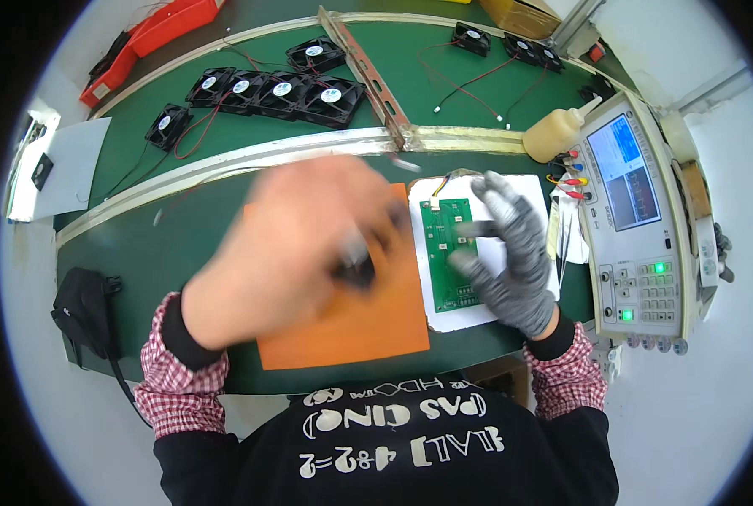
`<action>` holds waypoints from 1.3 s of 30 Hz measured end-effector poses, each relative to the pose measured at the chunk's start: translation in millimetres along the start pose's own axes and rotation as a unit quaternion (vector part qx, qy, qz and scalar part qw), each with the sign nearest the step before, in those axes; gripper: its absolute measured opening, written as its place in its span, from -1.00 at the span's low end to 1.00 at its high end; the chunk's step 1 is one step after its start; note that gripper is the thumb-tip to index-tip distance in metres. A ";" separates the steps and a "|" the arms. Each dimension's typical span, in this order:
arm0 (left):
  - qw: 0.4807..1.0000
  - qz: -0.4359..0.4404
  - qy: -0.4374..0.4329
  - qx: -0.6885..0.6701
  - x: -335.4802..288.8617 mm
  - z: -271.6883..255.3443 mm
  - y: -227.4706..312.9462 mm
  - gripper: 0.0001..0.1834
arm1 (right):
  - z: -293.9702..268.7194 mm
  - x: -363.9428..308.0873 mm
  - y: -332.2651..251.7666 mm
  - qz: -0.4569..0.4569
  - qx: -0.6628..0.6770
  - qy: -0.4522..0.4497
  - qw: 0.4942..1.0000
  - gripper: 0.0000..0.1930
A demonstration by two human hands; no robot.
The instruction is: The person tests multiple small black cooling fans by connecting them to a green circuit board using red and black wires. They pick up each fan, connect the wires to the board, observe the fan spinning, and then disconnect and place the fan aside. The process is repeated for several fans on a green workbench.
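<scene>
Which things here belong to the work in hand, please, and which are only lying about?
Apparently in use:
dark object, blurred, at the left hand
orange mat, below that hand
circuit board, under the right hand
white pad, under the circuit board

Apparently lying about:
fans, at the back
bottle, by the tester
red bins, back left

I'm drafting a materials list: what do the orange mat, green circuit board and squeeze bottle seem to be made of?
Orange mat: perhaps rubber or plastic, matte; flat, evenly coloured surface.
Green circuit board: likely coated fibreglass laminate; green face carrying small mounted parts.
Squeeze bottle: probably plastic, smooth; cloudy yellowish body with a tapered nozzle.
</scene>
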State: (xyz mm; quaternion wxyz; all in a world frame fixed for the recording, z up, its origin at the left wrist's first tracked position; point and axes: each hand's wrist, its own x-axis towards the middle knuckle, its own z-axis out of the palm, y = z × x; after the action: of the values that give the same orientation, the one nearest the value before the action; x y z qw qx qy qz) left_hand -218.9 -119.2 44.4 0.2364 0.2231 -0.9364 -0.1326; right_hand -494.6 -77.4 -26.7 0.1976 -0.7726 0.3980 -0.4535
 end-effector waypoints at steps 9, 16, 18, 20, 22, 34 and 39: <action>0.970 -0.059 -0.235 -0.021 -19.9 -21.7 3.9 -0.53 | -29.5 3.9 1.2 -0.077 -0.237 -0.181 0.951 -0.70; 0.971 -0.024 0.030 0.238 -44.1 7.3 3.3 -0.54 | -16.5 3.6 29.3 0.101 -0.011 -0.095 0.990 -0.84; 0.979 0.028 -0.044 0.195 -33.9 22.1 15.4 -0.56 | -9.2 -1.2 33.7 0.154 0.019 -0.062 0.986 -0.85; 0.975 0.020 -0.119 0.184 -30.5 28.0 19.8 -0.58 | -9.0 -7.5 44.3 0.157 0.051 -0.064 0.984 -0.87; 0.978 -0.056 -0.051 0.195 -36.3 33.3 7.0 -0.56 | -6.7 -11.7 51.5 0.148 0.047 -0.073 0.985 -0.87; 0.976 -0.017 0.074 0.205 -44.1 34.8 43.8 -0.08 | -5.8 -12.4 54.4 0.086 -0.006 -0.091 0.992 -0.83; 0.841 0.173 0.480 0.179 -53.0 28.1 79.9 -0.45 | -5.8 -11.9 58.1 0.047 0.001 -0.087 0.995 -0.81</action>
State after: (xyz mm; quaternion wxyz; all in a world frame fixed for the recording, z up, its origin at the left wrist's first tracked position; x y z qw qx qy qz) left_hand -219.6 -20.5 28.3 0.6312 0.1316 -0.7366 0.2041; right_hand -528.2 -102.8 -68.9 0.2538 -0.7893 0.4147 -0.3750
